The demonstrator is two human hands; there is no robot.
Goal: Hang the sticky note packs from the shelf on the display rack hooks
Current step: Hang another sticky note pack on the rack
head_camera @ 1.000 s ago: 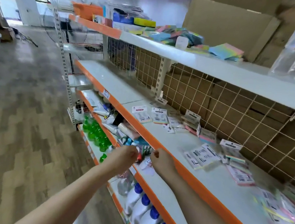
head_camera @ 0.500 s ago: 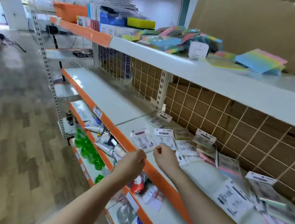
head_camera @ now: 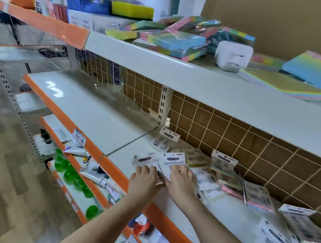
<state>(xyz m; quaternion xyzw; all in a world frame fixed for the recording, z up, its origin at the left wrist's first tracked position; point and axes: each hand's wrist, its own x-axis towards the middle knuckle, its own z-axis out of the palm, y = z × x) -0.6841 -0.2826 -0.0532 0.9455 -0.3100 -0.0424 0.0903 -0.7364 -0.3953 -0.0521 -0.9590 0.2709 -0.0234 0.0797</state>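
Both bare arms reach forward from the near edge, and the left hand [head_camera: 145,179] and the right hand [head_camera: 181,180] lie palm down side by side, almost touching, with the fingers spread out fairly straight and pointing to the far side.

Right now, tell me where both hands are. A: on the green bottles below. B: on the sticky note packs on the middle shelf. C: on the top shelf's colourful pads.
B: the left hand and right hand lie on the sticky note packs on the middle shelf.
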